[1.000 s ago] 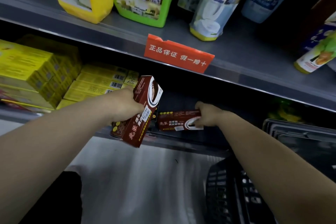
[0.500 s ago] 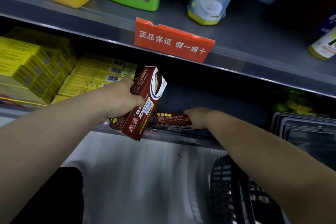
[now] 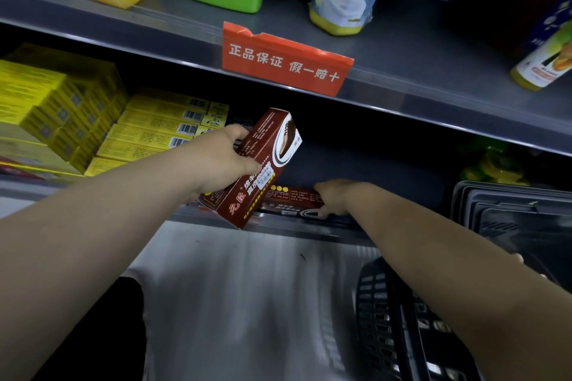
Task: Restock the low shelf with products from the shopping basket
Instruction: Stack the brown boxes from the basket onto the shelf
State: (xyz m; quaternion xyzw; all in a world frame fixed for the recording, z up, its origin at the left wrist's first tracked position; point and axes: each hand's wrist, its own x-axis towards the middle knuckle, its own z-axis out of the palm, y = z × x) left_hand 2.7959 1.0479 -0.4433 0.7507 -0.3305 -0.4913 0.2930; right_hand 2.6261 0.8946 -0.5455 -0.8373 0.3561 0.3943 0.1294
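Centre of frame: the left hand (image 3: 223, 161) is gripping a tilted brown box (image 3: 263, 164), fingers wrapping round its long side and thumb clamping the printed face; the box is leaning with its top end up and to the right, and its lower corner is hanging in front of the low shelf (image 3: 325, 226) lip. A second brown edge is showing beneath that hand, but I cannot tell whether it is a separate box. Just right of it, the right hand (image 3: 335, 198) is holding the right end of a flat brown box (image 3: 291, 199), fingers curling over the top and one fingertip pressing the front face; this box is lying lengthwise on the low shelf, right at its front edge, with its left end sitting behind the tilted box. Yellow boxes (image 3: 154, 130) are sitting stacked on the same shelf at left of frame. A black shopping basket (image 3: 380, 318) is standing at lower right, under the right forearm; its contents are not showing. A red sign (image 3: 283, 60) is hanging from the upper shelf edge, above the hands.
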